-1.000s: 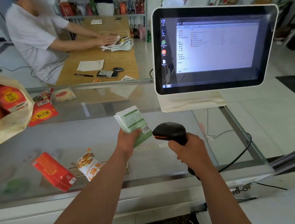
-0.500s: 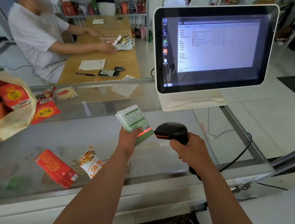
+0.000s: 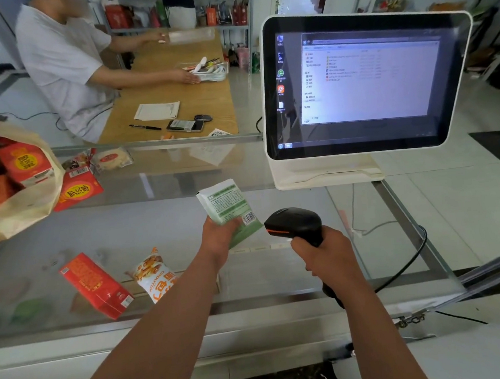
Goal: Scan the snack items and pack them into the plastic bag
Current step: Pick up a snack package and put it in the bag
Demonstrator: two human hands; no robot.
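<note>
Cut off at left edge: plastic bag point(image 3: 20, 207), red boxes showing inside. Glass counter point(image 3: 171, 225) is carrying a red box point(image 3: 96, 286) and an orange-white packet point(image 3: 155, 274); monitor point(image 3: 366, 84) is standing right. The left hand point(image 3: 219, 236) is gripping the green packet point(image 3: 226, 206) above the counter, barcode just beside the scanner point(image 3: 293, 223). The right hand point(image 3: 328, 255) is curling round the scanner's handle.

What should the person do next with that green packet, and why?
Probably carry the green packet in the left hand over to the bag at the left: the red line from the scanner on its barcode has gone out, so the scan seems done.
</note>
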